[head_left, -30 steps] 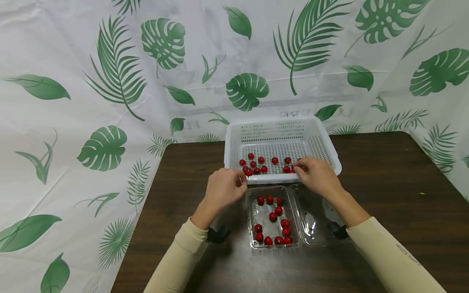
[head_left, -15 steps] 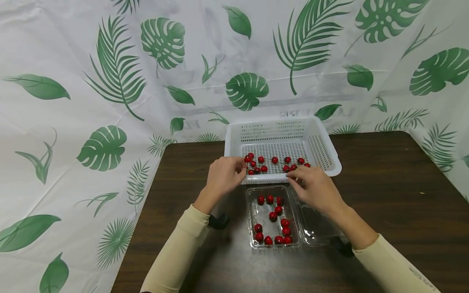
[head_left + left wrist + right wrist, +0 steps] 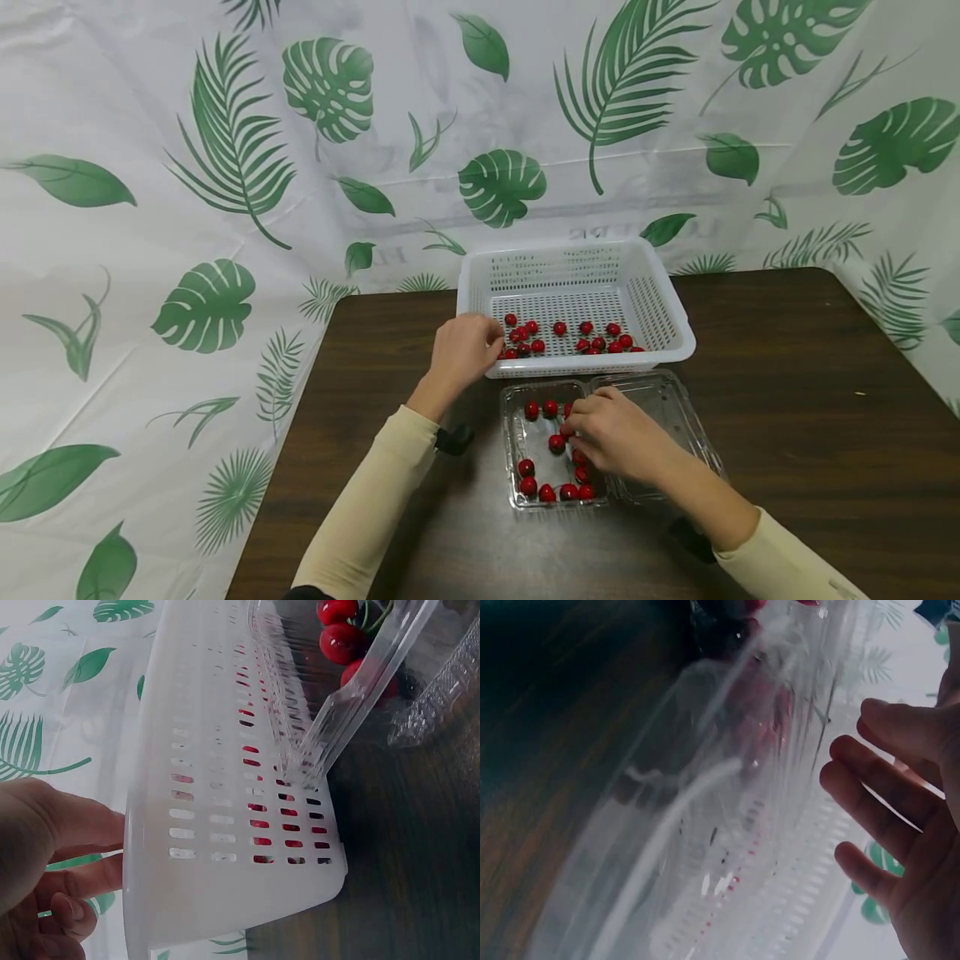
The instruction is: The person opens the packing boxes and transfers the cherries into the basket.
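Observation:
Several red cherries (image 3: 560,328) lie in a white perforated basket (image 3: 678,329). My left hand (image 3: 463,346) is at the basket's front left corner. In the left wrist view, its thumb and index finger reach past the rim, which hides their tips; the other fingers are curled. A clear plastic clamshell (image 3: 512,442) with more cherries (image 3: 557,443) stands in front of the basket. My right hand (image 3: 626,433) hovers over the clamshell's right side, covering some cherries. The right wrist view shows its fingers (image 3: 870,787) apart and loosely bent, with nothing visible between them.
The clamshell's opened lid (image 3: 671,408) lies to its right, partly under my right forearm. Everything stands on a dark wooden table (image 3: 780,375). A white sheet with green leaf prints (image 3: 420,75) hangs behind the table.
My right hand has moved from the basket toward me, over the clamshell. My left hand has stayed at the basket's left corner; the cherry once seen at its fingertips is no longer visible there.

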Available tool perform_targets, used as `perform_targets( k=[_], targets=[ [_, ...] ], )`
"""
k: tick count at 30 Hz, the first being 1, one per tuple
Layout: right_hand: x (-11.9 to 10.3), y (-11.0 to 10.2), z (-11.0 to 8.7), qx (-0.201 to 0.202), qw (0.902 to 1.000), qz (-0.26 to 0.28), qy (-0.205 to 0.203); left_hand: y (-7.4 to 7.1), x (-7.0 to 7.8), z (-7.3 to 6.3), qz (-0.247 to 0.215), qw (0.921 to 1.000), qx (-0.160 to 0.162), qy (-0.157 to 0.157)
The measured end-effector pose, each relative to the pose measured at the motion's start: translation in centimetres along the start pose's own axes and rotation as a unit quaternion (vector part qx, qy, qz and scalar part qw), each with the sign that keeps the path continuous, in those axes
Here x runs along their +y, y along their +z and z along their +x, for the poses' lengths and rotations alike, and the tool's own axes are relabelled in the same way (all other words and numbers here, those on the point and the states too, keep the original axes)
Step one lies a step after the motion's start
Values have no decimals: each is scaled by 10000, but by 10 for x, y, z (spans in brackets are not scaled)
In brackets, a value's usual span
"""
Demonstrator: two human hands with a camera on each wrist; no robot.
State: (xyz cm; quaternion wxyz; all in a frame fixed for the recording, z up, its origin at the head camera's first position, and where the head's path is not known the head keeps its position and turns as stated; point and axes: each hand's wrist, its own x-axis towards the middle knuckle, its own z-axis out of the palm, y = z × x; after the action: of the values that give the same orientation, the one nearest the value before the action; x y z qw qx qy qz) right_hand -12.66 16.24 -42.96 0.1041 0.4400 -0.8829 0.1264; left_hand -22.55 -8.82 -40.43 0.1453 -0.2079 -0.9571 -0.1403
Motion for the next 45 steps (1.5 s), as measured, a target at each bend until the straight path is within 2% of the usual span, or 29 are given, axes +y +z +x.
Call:
perform_targets(
  k=[3, 6, 10, 13, 16, 19, 22, 25, 28, 32, 38, 41, 45],
  targets=[
    [-1, 5, 0, -83, 9999, -14, 109, 1, 1, -4, -36, 10000, 58, -7],
    [-2, 9, 2, -109, 9997, -73, 222, 0, 4, -11, -86, 9997, 247, 2],
    [-3, 13, 6, -113, 9989, -220, 393, -2, 11, -27, -303, 9977, 609, 27],
    [-4, 16, 11, -108, 9970, -315, 704, -5, 19, -43, -524, 9959, 732, 15],
    [-5, 18, 17, -187, 9938, -419, 1009, -6, 28, -59, -625, 9962, 525, -314],
    [-6, 20, 22, -361, 9916, -511, 1131, -7, 36, -77, -638, 9940, -18, -894],
    [-6, 23, 25, -515, 9900, -550, 1190, -6, 41, -93, -692, 9866, -634, -1338],
    [-5, 28, 27, -608, 9875, -664, 1292, -3, 42, -105, -888, 9793, -1029, -1501],
    [-3, 34, 28, -703, 9839, -898, 1374, 3, 41, -114, -1321, 9701, -1284, -1578],
    [-1, 43, 27, -687, 9814, -1091, 1419, 12, 39, -123, -2028, 9541, -1432, -1674],
    [0, 53, 27, -166, 9839, -1028, 1456, 26, 34, -128, -2894, 9264, -1533, -1857],
    [-2, 56, 28, -178, 9826, -980, 1566, 32, 32, -130, -3255, 9140, -1529, -1877],
    [-4, 58, 30, -388, 9795, -1003, 1702, 35, 32, -131, -3539, 9046, -1439, -1892]
  ],
)
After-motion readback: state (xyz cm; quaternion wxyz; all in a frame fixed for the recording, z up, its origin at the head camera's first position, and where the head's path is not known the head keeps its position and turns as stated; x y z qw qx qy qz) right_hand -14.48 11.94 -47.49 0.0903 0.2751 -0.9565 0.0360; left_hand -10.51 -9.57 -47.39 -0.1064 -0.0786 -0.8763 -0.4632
